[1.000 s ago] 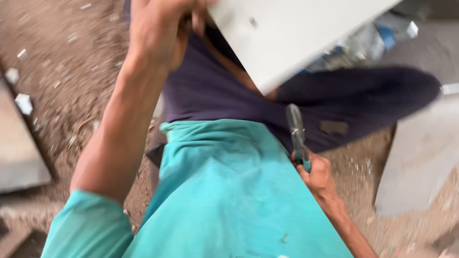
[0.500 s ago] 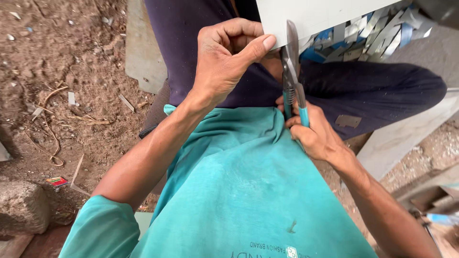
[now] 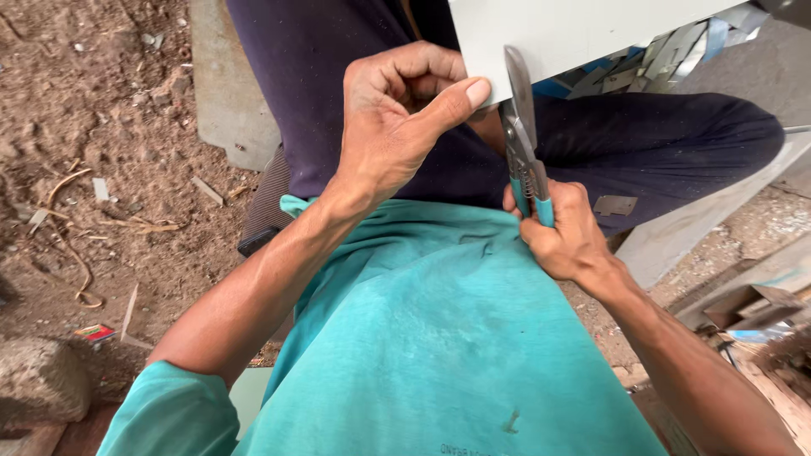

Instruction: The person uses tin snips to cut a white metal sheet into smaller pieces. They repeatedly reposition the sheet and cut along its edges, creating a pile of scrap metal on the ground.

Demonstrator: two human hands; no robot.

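A white sheet [image 3: 574, 34] is held up over the lap. Its bottom corner is pinched tight by the left hand [image 3: 397, 127]. Snips [image 3: 522, 135] with teal handles are gripped by the closed right hand [image 3: 564, 232], with the blades set at the sheet's edge.

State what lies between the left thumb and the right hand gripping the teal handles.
In the head view, the snips' grey blades cross the white sheet's edge, between the left hand's thumb and the right hand.
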